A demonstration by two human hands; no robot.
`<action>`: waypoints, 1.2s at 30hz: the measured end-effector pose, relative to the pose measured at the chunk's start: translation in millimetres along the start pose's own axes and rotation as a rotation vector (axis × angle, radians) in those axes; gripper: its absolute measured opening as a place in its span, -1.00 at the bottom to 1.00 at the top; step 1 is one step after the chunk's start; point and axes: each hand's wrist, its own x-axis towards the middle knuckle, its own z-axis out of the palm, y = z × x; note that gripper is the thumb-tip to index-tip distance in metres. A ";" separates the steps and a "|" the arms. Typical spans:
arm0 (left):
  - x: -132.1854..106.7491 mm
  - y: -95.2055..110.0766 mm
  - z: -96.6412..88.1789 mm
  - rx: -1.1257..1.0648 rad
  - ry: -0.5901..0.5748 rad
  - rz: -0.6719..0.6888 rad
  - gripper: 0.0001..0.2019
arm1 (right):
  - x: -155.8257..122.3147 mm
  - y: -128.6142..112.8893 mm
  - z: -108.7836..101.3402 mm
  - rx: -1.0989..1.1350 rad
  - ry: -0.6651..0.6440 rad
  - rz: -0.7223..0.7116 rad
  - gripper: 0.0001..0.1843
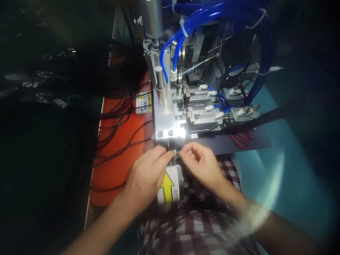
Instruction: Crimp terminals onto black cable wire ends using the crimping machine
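Note:
Close in front of the machine, my two hands meet at a small bunch of thin coloured wires [176,152]. My left hand [147,174] is closed, with thumb and forefinger pinching at the left end of the bunch. From the right, my right hand [201,162] pinches the wire tips between thumb and forefinger, its other fingers curled. Just below the fingertips is a white cylinder with a yellow arrow label [170,184]. Right above them lies the bright metal base plate [166,120] of the machine. What the wires join to is hidden by my fingers.
Pneumatic cylinders with white fittings [204,118] and thick blue hoses [207,14] rise behind my hands. Black cables [117,131] cross the orange surface [111,184] on the left. Red-handled scissors or pliers [243,140] lie on the dark mat [212,143] at right.

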 end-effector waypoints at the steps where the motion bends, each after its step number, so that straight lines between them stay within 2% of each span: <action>1: 0.0 -0.2 -0.3 -0.003 -0.002 0.001 -0.76 | 0.7 0.4 0.6 0.002 -0.002 -0.001 -0.87; 4: 0.4 -0.7 -1.3 -0.008 -0.019 -0.002 -0.75 | 1.8 -1.0 1.7 -0.012 -0.005 -0.002 -0.89; 9: 1.2 0.3 -3.9 0.033 -0.050 0.011 -0.72 | -0.9 -9.1 4.0 -0.232 0.070 -0.102 -0.88; 11: 1.6 0.9 -4.8 0.051 -0.070 0.013 -0.70 | -0.8 -11.3 4.2 -0.261 0.093 -0.095 -0.87; 15: 2.8 1.4 -4.9 0.067 -0.078 0.007 -0.68 | 3.6 -9.8 -1.0 -0.010 -0.040 0.122 -0.89; 18: 3.4 1.5 -3.8 0.059 -0.072 0.005 -0.69 | 5.9 -5.1 -6.2 0.107 -0.076 0.169 -0.86; 20: 3.6 1.6 -3.2 0.054 -0.069 0.003 -0.71 | 5.2 -1.5 -7.4 0.094 -0.039 0.125 -0.86; 26: 3.4 2.3 -3.7 0.056 -0.067 -0.005 -0.72 | 1.2 2.7 -3.4 -0.125 0.040 -0.188 -0.90; 29: 3.4 2.5 -4.2 0.057 -0.065 -0.004 -0.72 | 1.9 1.0 -2.8 -0.241 0.069 -0.295 -0.89; 32: 3.6 2.6 -4.1 0.055 -0.060 -0.006 -0.72 | 2.4 -0.6 -2.5 -0.336 0.083 -0.370 -0.88; 36: 3.7 2.5 -3.3 0.037 -0.061 -0.007 -0.71 | 0.9 -1.4 -0.7 -0.366 0.062 -0.376 -0.89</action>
